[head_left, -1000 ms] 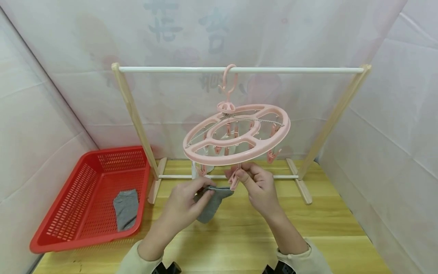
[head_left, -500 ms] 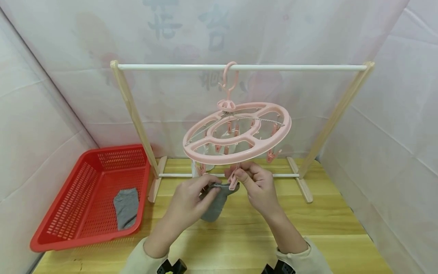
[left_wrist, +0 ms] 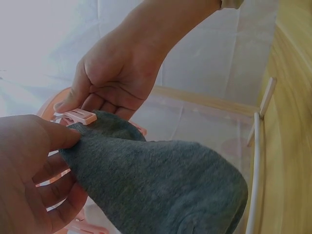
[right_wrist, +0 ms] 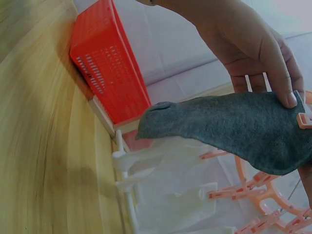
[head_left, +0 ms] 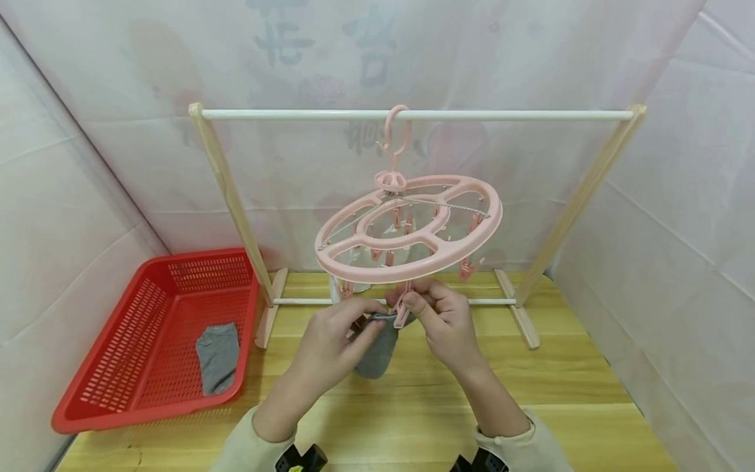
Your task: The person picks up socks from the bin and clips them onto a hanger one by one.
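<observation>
My left hand [head_left: 330,337] pinches the cuff of a grey sock [head_left: 377,354] between thumb and fingers, and the foot of the sock hangs down. My right hand [head_left: 449,328] grips a pink clothespin [head_left: 402,314] that hangs from the near edge of an oval pink clip hanger [head_left: 407,272]. In the left wrist view the jaws of that clothespin [left_wrist: 80,116] overlap the cuff of the sock [left_wrist: 161,180]. The right wrist view has the clothespin [right_wrist: 305,121] over the cuff edge, beside the left thumb.
The hanger hooks over the white rail [head_left: 295,115] of a wooden rack. Several pink clothespins dangle below it, and white cloth pieces [right_wrist: 175,209] hang behind. At the left a red basket [head_left: 147,415] holds another grey sock [head_left: 217,359].
My left hand has moved to the right with the grey sock, bringing its cuff to the clothespin. My right hand has stayed nearly in place, holding the clothespin.
</observation>
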{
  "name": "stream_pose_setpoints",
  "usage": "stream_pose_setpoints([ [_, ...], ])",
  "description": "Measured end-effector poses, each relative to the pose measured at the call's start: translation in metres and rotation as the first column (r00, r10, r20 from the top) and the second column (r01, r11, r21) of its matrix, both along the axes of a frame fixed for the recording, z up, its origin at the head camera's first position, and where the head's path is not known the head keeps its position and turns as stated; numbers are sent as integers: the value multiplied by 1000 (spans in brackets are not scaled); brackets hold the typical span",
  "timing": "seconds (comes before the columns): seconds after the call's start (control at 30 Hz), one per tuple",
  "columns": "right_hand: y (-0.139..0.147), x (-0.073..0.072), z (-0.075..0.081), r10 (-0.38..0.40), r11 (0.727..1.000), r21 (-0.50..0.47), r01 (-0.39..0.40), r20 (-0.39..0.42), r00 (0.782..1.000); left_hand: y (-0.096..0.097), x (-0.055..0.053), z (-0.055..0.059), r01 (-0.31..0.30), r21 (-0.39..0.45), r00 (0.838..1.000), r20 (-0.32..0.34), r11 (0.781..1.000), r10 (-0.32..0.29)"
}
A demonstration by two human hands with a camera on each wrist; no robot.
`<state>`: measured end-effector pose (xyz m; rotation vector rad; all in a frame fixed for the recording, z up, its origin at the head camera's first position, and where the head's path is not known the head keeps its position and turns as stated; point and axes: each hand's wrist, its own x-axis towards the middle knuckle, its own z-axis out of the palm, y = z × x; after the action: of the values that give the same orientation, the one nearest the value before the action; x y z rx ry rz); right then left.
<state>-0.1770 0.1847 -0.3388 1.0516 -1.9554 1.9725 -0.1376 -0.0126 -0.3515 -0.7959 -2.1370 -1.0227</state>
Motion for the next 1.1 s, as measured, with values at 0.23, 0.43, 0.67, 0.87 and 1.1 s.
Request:
stream_pose_setpoints([
  [0.23,0,-1,-2,-3,1000,2,3,-15,1000,1,-1,1,-9,-1,1000,2,1000,9],
  [0.43,0,-2,-2,-11,1000,15,11,-18,1000,1,-1,2,-12,1,1000,-2,1000,12],
  [0.67,1,-2,-4,-18,999,44,20,-38,999,1,0,2,-14,-4,1000,1,1000,14],
  [0.87,0,-2,-6,-12,998,59,15,-57,998,0,0,2,-20,-15,1000,1,1000,20],
  [1.1,0,0,-5,-9,998,68,13,-56,998,0,0,1,-20,-15,1000,0,1000,20],
])
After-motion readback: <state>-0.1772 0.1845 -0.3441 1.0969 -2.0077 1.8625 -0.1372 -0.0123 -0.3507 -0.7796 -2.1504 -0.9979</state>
